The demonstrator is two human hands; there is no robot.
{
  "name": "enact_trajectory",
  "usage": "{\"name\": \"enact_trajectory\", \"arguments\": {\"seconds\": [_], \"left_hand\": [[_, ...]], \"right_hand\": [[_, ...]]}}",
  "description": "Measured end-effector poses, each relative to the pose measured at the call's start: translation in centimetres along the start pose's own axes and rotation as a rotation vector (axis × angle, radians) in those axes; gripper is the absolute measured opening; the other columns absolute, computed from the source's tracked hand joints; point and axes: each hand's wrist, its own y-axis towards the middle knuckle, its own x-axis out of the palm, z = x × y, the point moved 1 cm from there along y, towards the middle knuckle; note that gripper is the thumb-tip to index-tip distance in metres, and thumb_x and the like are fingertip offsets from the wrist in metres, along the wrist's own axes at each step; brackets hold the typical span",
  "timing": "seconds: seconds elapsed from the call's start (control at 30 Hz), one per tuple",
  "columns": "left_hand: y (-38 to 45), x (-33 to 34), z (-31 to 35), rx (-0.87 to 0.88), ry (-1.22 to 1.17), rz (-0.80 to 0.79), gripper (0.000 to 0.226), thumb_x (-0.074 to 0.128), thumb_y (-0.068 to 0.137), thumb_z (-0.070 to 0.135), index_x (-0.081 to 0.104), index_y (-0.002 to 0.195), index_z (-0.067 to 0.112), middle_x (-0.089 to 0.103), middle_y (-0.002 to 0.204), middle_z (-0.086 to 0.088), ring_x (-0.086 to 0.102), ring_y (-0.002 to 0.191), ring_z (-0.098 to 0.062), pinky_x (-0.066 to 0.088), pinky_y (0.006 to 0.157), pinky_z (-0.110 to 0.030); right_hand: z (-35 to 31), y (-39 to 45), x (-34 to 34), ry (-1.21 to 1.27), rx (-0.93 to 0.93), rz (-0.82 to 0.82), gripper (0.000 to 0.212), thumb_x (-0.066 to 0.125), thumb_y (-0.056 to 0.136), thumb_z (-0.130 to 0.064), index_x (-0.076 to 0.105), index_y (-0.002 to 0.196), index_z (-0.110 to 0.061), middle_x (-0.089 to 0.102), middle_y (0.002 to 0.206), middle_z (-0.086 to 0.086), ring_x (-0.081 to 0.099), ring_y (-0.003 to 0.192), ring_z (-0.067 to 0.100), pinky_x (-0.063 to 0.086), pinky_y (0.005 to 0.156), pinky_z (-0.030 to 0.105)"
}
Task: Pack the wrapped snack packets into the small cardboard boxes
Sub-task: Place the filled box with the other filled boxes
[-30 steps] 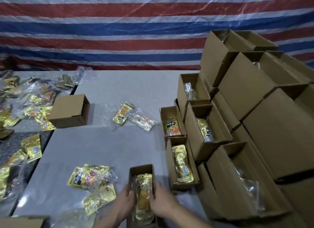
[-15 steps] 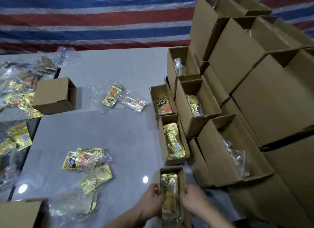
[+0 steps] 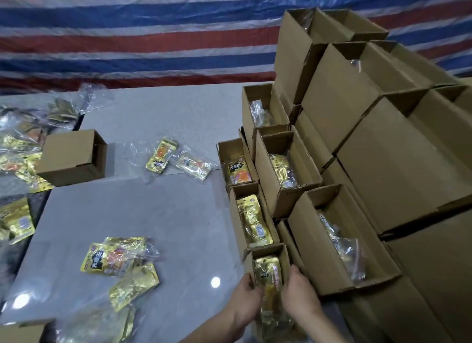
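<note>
Moved since half a sec ago: held box (image 3: 270, 259) w/ packet now pushed forward, far end touching the row of filled boxes by the stack; earlier sat apart, nearer the table edge. Both hands still clamped on it. Left hand (image 3: 246, 300) grips left wall, fingers curled over the rim; right hand (image 3: 301, 295) grips right wall, thumb up along the edge. Gold snack packet (image 3: 269, 279) inside, in clear wrap, near end sticking out past the box toward the wrists.

Ahead in same row: box w/ gold packet (image 3: 251, 221), then box w/ black-label packet (image 3: 236, 170). Right of row: bigger stack of open cardboard boxes (image 3: 383, 151), several w/ clear-wrapped packets visible inside.

Loose on grey table (image 3: 143, 215): cluster of gold packets (image 3: 116, 257) near left, one more packet (image 3: 134, 285) just below it, two packets in clear wrap (image 3: 178, 160) mid-table. Box on its side (image 3: 72, 157) at left, opening facing right. Pile of packets (image 3: 18, 148) at far left, blurred. Corner of another box (image 3: 20, 332) at bottom left. Striped red-white-blue tarp (image 3: 140, 36) behind.
</note>
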Motion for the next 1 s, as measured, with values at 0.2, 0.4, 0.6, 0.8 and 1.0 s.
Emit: {"name": "enact_trajectory", "arguments": {"seconds": [0.2, 0.4, 0.6, 0.8, 1.0], "left_hand": [[-0.3, -0.2, -0.1, 0.033, 0.061, 0.04, 0.031, 0.054, 0.098, 0.041, 0.049, 0.125, 0.026, 0.062, 0.124, 0.001, 0.061, 0.112, -0.02, 0.049, 0.102, -0.041], [-0.4, 0.1, 0.5, 0.012, 0.011, 0.043, 0.037, 0.057, 0.096, 0.04, 0.041, 0.126, 0.025, 0.059, 0.118, 0.01, 0.06, 0.102, -0.007, 0.05, 0.086, -0.024], [0.1, -7.3, 1.9, 0.103, 0.073, 0.265, 0.044, 0.048, 0.1, 0.044, 0.049, 0.133, 0.016, 0.056, 0.135, -0.004, 0.056, 0.121, -0.02, 0.045, 0.101, -0.032], [-1.2, -21.9, 2.4, 0.258, 0.271, 0.595, 0.012, 0.051, 0.1, 0.022, 0.062, 0.1, 0.017, 0.065, 0.097, 0.0, 0.062, 0.095, -0.017, 0.044, 0.082, -0.027], [-2.5, -31.8, -3.4, 0.072, 0.732, 0.661, 0.014, 0.047, 0.099, 0.029, 0.056, 0.101, 0.019, 0.064, 0.109, -0.004, 0.06, 0.105, -0.024, 0.041, 0.077, -0.029]], "right_hand": [[-0.3, -0.3, 0.0, 0.018, -0.023, -0.024, 0.024, 0.041, 0.1, -0.011, 0.048, 0.123, -0.008, 0.065, 0.123, 0.012, 0.063, 0.114, 0.029, 0.048, 0.09, 0.034], [-0.3, -0.8, -0.6, 0.128, -0.117, 0.117, 0.06, 0.052, 0.099, -0.021, 0.029, 0.151, -0.002, 0.039, 0.152, 0.015, 0.04, 0.139, 0.028, 0.03, 0.11, 0.028], [-5.8, -0.3, -2.7, 0.147, -0.407, 0.219, 0.052, 0.054, 0.095, -0.027, 0.043, 0.144, -0.014, 0.045, 0.145, 0.0, 0.046, 0.131, 0.021, 0.043, 0.106, 0.037], [-13.8, 2.3, -1.9, 0.041, -0.666, 0.082, 0.036, 0.055, 0.098, -0.024, 0.057, 0.132, -0.012, 0.059, 0.127, 0.003, 0.055, 0.119, 0.019, 0.04, 0.098, 0.028], [-18.1, 3.7, 2.7, -0.116, -0.741, -0.131, 0.024, 0.049, 0.098, -0.033, 0.06, 0.117, -0.022, 0.061, 0.111, -0.006, 0.057, 0.101, 0.011, 0.042, 0.085, 0.025]]}}
